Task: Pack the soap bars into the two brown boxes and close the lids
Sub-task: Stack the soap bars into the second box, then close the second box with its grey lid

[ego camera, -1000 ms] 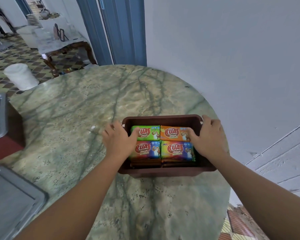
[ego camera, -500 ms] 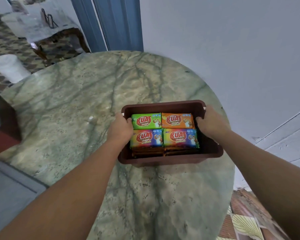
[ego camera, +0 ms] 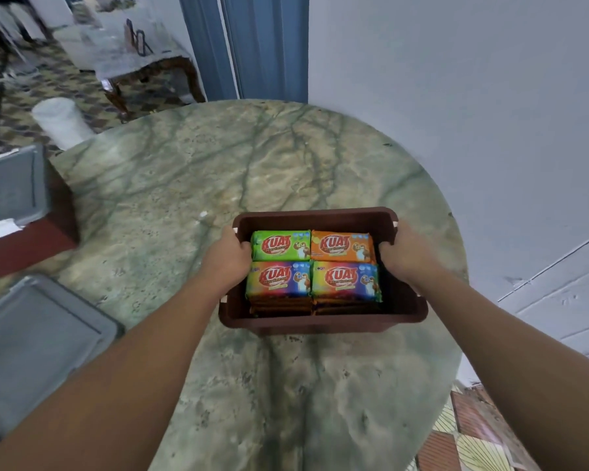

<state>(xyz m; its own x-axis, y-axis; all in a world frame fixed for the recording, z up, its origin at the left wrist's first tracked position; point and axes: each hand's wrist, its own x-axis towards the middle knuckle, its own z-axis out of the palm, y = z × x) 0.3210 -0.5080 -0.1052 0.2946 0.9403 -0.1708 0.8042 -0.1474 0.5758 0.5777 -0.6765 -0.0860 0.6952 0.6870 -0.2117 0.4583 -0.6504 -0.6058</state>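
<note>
Brown box point(ego camera: 323, 319) sits on the marble table point(ego camera: 191, 185), packed with soap bars point(ego camera: 312, 265). I have my left hand point(ego camera: 227, 260) and right hand point(ego camera: 403, 258) curled over its side rims. It has no lid on yet; a grey lid point(ego camera: 31, 338) waits at left, beside a second box point(ego camera: 24, 239), seemingly lidded.

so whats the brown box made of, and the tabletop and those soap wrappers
The brown box looks like moulded plastic: smooth matte walls, rounded rim and corners. The tabletop seems to be polished green marble or a look-alike stone, given its dark veining and soft sheen. The soap bars appear wrapped in glossy printed film or coated paper; the bright print catches light, but the exact wrapper material is unclear.
</note>
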